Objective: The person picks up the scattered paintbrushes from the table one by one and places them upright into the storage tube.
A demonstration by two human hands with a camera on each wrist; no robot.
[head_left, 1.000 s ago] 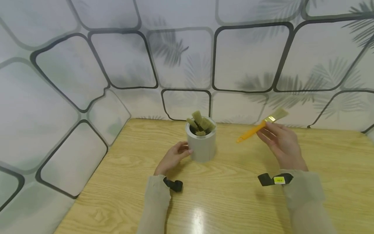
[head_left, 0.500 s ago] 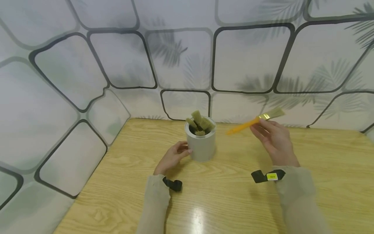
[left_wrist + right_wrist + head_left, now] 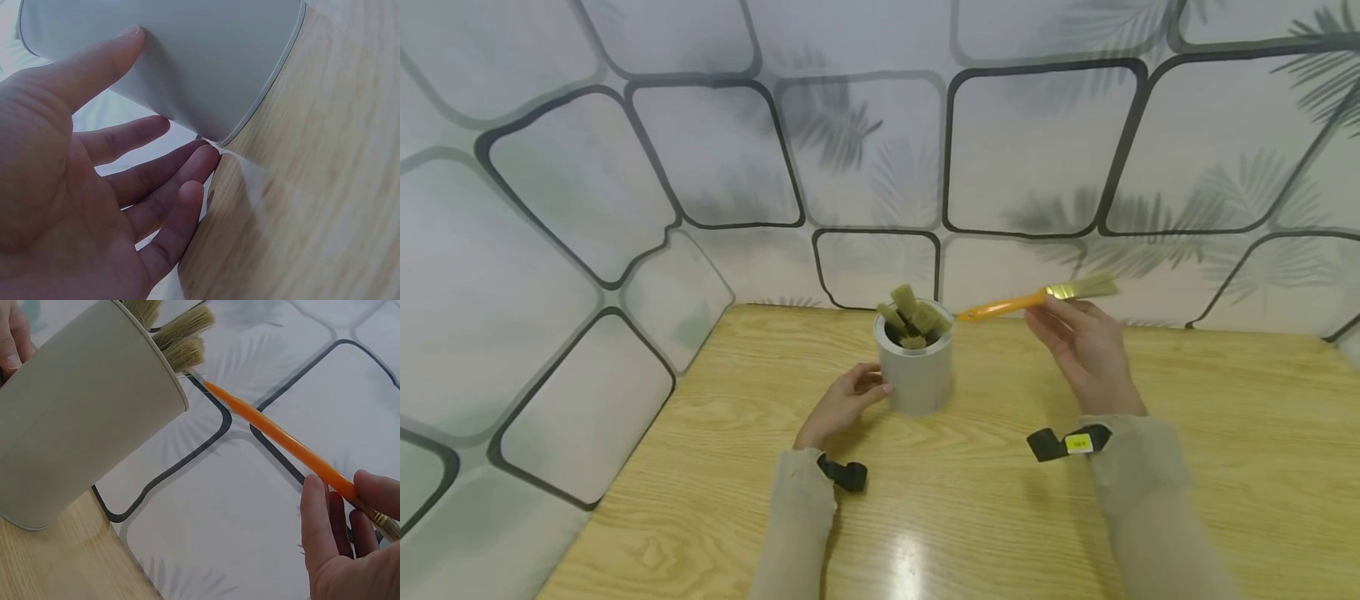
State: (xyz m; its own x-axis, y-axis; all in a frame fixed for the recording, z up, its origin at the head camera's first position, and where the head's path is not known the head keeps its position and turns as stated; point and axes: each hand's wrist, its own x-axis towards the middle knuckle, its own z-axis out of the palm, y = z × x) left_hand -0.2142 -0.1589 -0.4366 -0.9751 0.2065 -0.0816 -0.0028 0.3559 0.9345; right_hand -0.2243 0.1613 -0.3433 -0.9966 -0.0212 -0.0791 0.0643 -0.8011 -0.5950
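Observation:
In the head view, a pale grey cylindrical pot (image 3: 916,379) stands upright on the table. Several brushes (image 3: 912,312) stick out of it, bristles up. My left hand (image 3: 842,404) rests against the pot's left side; in the left wrist view its thumb lies on the wall and its loosely bent fingers (image 3: 134,140) reach the wall's edge. To the right, my right hand (image 3: 1082,350) pinches a paintbrush (image 3: 1003,307) near the metal band, between thumb and fingers. Its orange handle (image 3: 281,437) points left, its tip right by the pot's rim, and its bristles face right.
The wooden table (image 3: 722,500) reaches back to a wall (image 3: 1030,150) with a stone-and-leaf pattern, and a similar wall (image 3: 497,275) borders it on the left. Black straps with small devices (image 3: 850,477) sit on both wrists.
My right hand has moved left with the paintbrush, bringing the handle tip up to the pot's rim. The handle has turned closer to level. My left hand and the pot have stayed put.

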